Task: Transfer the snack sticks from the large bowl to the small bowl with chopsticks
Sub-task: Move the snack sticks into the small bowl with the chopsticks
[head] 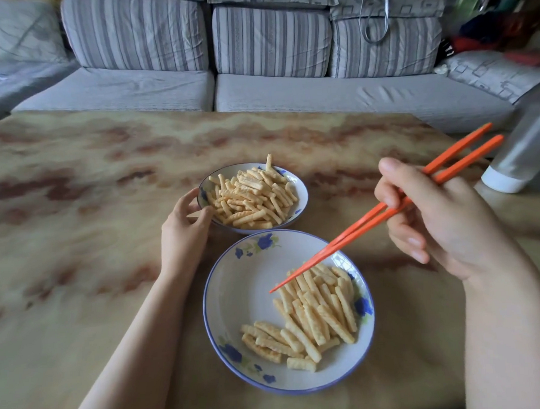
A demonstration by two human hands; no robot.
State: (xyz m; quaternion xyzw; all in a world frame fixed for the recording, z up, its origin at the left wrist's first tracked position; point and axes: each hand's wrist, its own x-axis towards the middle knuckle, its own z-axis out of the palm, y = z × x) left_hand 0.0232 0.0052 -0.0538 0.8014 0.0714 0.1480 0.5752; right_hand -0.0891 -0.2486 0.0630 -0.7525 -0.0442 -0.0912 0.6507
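Right hand (445, 223) grasps two chopsticks (357, 231) over large bowl (236, 300), perhaps thirty snack sticks (312, 321); left hand (182, 230) clasps small bowl (302, 194)

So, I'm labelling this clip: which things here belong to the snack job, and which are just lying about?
In the job: large bowl, small bowl, snack sticks, chopsticks, left hand, right hand.
Lying about: sofa, grey container.

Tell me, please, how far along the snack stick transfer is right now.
Done: the small bowl is heaped with snack sticks. In hand: the right hand holds the chopsticks, tips together and empty, over the large bowl; the left hand holds the small bowl's rim. Left: a sizeable pile lies in the large bowl.
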